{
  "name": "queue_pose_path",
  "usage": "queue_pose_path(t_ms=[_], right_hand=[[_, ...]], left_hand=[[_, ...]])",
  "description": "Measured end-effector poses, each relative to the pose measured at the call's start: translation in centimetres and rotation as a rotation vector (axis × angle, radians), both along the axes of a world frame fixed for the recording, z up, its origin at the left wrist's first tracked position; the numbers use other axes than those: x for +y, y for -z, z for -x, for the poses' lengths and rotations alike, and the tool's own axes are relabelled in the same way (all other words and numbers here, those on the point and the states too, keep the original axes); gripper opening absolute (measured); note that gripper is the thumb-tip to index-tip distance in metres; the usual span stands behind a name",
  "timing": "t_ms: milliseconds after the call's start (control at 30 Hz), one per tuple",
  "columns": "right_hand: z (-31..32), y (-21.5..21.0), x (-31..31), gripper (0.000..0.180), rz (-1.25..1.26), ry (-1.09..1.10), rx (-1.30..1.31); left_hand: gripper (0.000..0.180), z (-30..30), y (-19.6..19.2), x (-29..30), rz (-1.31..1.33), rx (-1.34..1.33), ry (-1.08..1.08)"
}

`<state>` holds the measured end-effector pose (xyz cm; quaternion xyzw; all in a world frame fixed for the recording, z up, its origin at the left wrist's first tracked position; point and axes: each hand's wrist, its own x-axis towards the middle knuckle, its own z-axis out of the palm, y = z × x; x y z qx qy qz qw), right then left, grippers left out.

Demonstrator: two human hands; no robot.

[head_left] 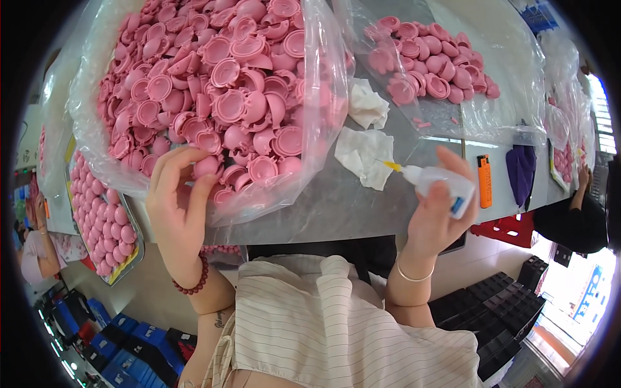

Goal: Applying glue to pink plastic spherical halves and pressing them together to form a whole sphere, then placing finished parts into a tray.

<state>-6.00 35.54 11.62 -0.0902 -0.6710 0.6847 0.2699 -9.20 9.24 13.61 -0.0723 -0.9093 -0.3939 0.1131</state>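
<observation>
My left hand (176,194) reaches over the near edge of a clear plastic bag, its fingers and thumb closed round a small rounded pink plastic shell (207,167). The bag (326,110) holds a large heap of pink plastic half shells (226,72), some cup side up, others dome side up. My right hand (435,210) grips a white squeeze bottle (432,178) with a thin yellow nozzle tip that points left. Beneath that tip lies a crumpled white tissue (366,158) on the grey table (330,204).
Another tissue (367,105) lies farther back. More pink shells (440,61) sit on clear plastic at the far right. An orange lighter (484,181) and a folded purple umbrella (521,169) lie right. A tray of pink balls (103,223) stands left. Other people work at both sides.
</observation>
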Motion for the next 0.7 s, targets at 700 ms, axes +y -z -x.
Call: queue_pose_path(t_ms=[700], right_hand=[[-1.1, -1.7, -0.1, 0.050, 0.384, -0.267, -0.093]], left_hand=[[0.020, -2.2, -0.2, 5.3, -0.532, 0.174, 0.055]])
